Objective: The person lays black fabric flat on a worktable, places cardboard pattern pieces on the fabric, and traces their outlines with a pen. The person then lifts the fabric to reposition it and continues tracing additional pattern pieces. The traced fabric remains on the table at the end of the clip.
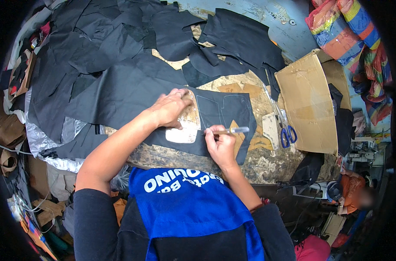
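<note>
My left hand (172,108) lies with fingers spread over a pale, worn pattern template (182,135), holding it down on a black leather sheet (163,147). A pen with a clear end (238,130) is gripped in my right hand (220,145), its tip by the template's right edge. Thin light outlines of shoe-part-like shapes are drawn on the leather right of the template. Near my right hand, a tan pointed template (239,140) rests partly on the same sheet.
Blue-handled scissors (288,135) lie on the worn wooden table (276,167), beside a pale cut template (270,126). An open cardboard box (306,102) stands at the right. Black leather (89,52) piles up at the far left. Another person (354,191) is at the right.
</note>
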The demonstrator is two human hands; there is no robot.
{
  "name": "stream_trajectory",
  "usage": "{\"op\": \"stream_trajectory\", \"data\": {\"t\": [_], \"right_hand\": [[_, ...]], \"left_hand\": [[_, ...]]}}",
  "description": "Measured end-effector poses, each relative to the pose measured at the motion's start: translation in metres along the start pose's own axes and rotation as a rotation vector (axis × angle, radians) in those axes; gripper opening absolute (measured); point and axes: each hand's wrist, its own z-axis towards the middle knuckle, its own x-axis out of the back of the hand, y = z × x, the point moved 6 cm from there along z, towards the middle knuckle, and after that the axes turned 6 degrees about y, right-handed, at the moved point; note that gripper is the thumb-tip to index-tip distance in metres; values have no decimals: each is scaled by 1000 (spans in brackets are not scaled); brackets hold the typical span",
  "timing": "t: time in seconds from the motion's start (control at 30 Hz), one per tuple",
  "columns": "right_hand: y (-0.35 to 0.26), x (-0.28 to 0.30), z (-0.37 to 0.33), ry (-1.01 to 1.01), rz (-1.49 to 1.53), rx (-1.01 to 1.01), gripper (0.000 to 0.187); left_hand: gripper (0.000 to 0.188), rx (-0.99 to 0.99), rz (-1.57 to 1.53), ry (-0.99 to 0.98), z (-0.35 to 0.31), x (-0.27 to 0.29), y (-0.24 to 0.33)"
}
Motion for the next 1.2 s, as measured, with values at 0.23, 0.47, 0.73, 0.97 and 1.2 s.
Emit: {"op": "stream_trajectory", "data": {"t": [0.23,0.47,0.73,0.97,1.2], "right_hand": [[6,-24,-26,-178,81,-27,8],[6,-22,-25,-157,91,-4,7],[23,22,-15,135,426,-242,11],[8,31,-23,2,769,-405,44],[54,124,-28,426,340,-322,43]], "left_hand": [[115,223,113,87,-34,25,-48],[104,233,-67,270,-50,30,-63],[47,433,-943,622,-81,38,-114],[30,416,-1698,653,-94,-11,-30],[37,274,-1615,310,-77,-43,36]]}}
